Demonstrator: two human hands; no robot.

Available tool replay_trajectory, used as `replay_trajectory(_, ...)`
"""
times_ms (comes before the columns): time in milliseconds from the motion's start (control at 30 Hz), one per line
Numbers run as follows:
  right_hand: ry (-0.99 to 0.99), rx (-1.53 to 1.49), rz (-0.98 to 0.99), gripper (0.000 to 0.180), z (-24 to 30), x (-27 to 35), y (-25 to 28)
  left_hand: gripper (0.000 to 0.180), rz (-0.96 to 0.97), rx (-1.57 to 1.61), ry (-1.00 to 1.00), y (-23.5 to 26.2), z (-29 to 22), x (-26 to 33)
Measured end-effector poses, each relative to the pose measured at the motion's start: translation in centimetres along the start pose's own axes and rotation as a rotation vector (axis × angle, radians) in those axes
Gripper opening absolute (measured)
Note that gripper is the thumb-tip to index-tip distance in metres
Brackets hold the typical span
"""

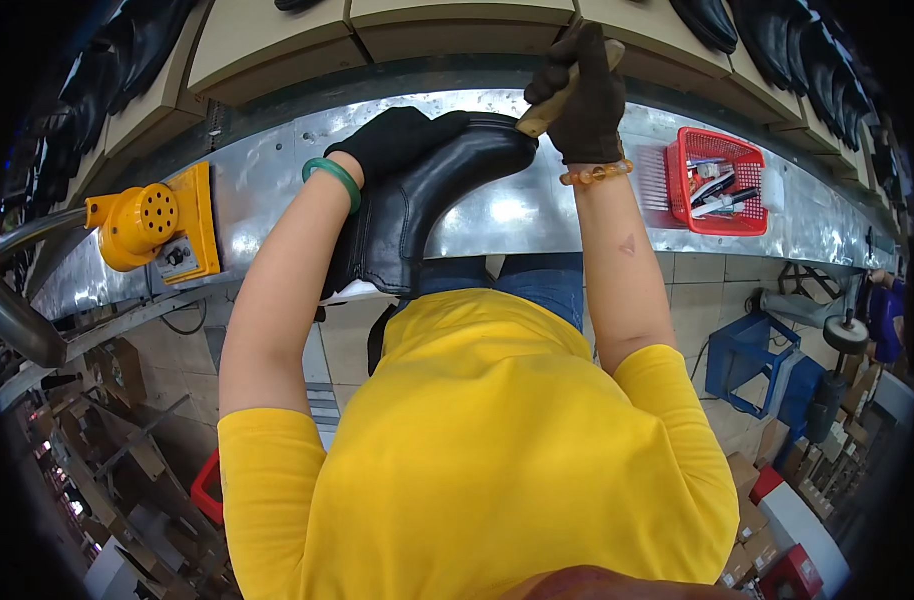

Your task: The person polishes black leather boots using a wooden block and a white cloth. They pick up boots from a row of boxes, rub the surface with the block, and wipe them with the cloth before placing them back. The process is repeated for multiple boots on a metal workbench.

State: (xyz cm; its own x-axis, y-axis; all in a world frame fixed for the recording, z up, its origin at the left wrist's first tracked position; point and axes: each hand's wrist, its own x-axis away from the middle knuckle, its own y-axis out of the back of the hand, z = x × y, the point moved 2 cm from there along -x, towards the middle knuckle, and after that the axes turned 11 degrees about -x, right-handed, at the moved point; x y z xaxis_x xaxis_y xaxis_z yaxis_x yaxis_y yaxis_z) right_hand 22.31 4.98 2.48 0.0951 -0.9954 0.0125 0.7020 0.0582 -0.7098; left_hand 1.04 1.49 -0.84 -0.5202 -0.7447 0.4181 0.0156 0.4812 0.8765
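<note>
A black leather ankle boot [432, 190] lies slantwise across the metal bench, its toe pointing away and to the right. My left hand [402, 140], in a black glove, is closed over the boot's upper side. In a dark glove, my right hand [589, 105] grips a tan, wooden-looking stick tool [545, 112]. The tool's lower end meets the toe of the boot, or sits just above it; I cannot tell which. Its working face is hidden.
A red plastic basket [722, 220] with pens and tubes stands right of my right arm. On the left is a yellow device [152, 225] with a round perforated head. Beige trays [467, 12] line the bench's far side; black shoes [707, 22] sit at far right.
</note>
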Motion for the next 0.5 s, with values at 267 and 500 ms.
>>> replay_trajectory(267,0.016,-0.001,-0.032,0.043,-0.1,-0.2,-0.3,0.07,-0.022,0.326,0.2,-1.4,1.6,-0.9)
replay_trajectory(500,0.005,0.078,-0.029,0.041,-0.5,-0.4,-0.2,0.057,-0.062,0.226,0.095,0.0,0.3,-0.1)
